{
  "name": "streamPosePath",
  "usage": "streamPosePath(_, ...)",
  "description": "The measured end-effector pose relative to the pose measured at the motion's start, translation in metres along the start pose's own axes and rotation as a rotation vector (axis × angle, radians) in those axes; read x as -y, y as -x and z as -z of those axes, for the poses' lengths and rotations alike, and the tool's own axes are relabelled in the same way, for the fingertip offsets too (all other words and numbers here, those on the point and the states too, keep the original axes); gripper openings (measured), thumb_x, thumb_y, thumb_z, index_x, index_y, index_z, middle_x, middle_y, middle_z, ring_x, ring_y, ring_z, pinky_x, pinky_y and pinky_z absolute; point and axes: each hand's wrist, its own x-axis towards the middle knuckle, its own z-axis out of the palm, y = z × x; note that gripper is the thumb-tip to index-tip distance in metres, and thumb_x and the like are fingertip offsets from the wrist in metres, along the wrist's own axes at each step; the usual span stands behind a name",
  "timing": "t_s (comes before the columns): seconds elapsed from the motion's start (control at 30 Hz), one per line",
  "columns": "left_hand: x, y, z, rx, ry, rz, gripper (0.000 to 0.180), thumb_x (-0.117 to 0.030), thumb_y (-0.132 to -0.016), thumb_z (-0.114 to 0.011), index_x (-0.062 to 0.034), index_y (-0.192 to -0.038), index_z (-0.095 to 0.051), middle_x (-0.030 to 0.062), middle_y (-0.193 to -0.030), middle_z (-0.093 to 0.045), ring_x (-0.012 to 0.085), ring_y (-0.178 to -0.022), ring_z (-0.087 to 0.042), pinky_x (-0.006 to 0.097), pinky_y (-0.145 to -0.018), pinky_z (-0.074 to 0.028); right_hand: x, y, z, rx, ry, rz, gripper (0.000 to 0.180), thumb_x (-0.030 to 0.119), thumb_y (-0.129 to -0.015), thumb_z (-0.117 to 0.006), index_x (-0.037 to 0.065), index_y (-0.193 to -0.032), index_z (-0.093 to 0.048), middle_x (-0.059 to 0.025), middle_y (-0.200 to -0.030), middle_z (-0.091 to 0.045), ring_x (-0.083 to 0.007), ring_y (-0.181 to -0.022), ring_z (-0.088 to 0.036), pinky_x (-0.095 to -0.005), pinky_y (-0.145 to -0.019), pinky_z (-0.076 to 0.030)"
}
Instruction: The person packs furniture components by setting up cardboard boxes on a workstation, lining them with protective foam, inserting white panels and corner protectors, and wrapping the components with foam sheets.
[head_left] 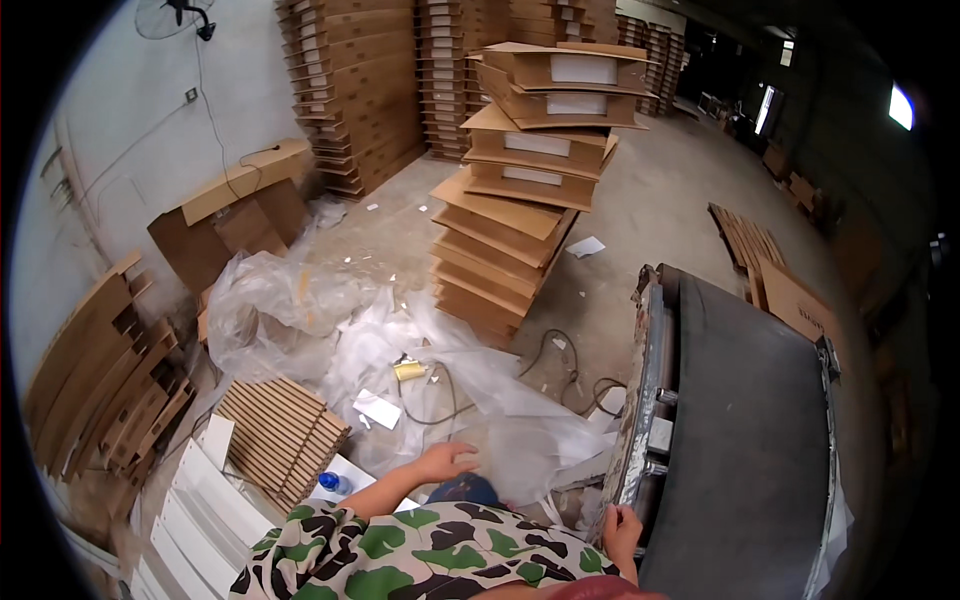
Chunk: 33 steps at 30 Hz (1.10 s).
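Note:
My left hand [447, 461] reaches forward over the floor with its fingers apart and nothing in it. Below it lies a heap of clear and white plastic film [390, 335]. Curled fingers close my right hand [622, 530] beside the metal edge of a conveyor [750, 420] with a dark belt. Whatever that hand holds, if anything, is hidden, and I cannot tell whether it touches the frame. On the film lie a yellow object [409, 370] and a white sheet [377, 409]. A blue-capped bottle [334, 483] is near my left forearm.
Ahead rises a leaning stack of cardboard boxes [535, 180], with taller stacks [365, 95] behind. Dark cable [450, 412] loops across the floor. At left are slatted brown boards [280, 435], white panels [205, 510] and leaning cardboard [95, 375]. A flattened carton [800, 300] lies beyond the conveyor.

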Motion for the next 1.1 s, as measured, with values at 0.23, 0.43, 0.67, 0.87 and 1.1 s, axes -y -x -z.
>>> streamPosePath(0.23,0.049,-0.034,0.021,0.198,-0.099,0.16,0.04,-0.042,-0.077,-0.061,-0.0078,-0.098,-0.064,0.0141,-0.09,-0.064,0.0286,-0.083,-0.061,0.033,-0.074,-0.047,0.041,-0.132,-0.039,-0.043,-0.296,-0.038,0.026,0.02,-0.083,-0.058,0.0,-0.067,-0.056,-0.0071,-0.053,-0.054,-0.0138,-0.044,-0.05,-0.0285,-0.047,-0.042)
streamPosePath(0.43,0.069,-0.146,0.072,0.011,-0.053,0.187,0.037,-0.041,-0.078,-0.059,-0.0082,-0.095,-0.065,0.0135,-0.084,-0.065,0.0254,-0.076,-0.063,0.033,-0.07,-0.048,0.126,-0.262,-0.004,0.003,-0.507,-0.062,0.032,0.024,-0.088,-0.052,0.004,-0.063,-0.054,-0.0021,-0.053,-0.051,-0.0073,-0.045,-0.048,-0.0207,-0.042,-0.038)
streamPosePath(0.67,0.082,-0.301,0.152,-0.158,0.208,-0.034,0.033,-0.03,-0.079,-0.064,-0.0051,-0.099,-0.064,0.0119,-0.092,-0.065,0.0216,-0.084,-0.062,0.031,-0.075,-0.048,0.291,-0.446,-0.003,0.114,-0.853,0.222,0.046,0.043,-0.093,-0.035,0.003,-0.081,-0.054,-0.0051,-0.059,-0.054,-0.0111,-0.042,-0.045,-0.022,-0.038,-0.033)
streamPosePath(0.87,0.158,-0.336,0.241,-0.48,0.419,0.096,0.023,-0.02,-0.08,-0.063,-0.0023,-0.094,-0.065,0.0113,-0.087,-0.066,0.0155,-0.078,-0.062,0.026,-0.073,-0.047,0.441,-0.671,-0.073,0.272,-0.667,0.095,0.07,0.063,-0.084,-0.036,-0.001,-0.109,-0.046,-0.01,-0.086,-0.059,-0.0153,-0.057,-0.058,-0.0238,-0.04,-0.039)
streamPosePath(1.1,0.194,-0.334,0.288,-0.657,0.627,0.312,0.018,-0.013,-0.081,-0.062,0.0038,-0.088,-0.063,0.0043,-0.077,-0.062,0.0091,-0.071,-0.056,0.022,-0.067,-0.045,0.48,-0.843,-0.16,0.174,-0.872,-0.126,0.073,0.068,-0.072,-0.05,-0.003,-0.09,-0.049,-0.0094,-0.074,-0.051,-0.0172,-0.05,-0.048,-0.0247,-0.039,-0.035)
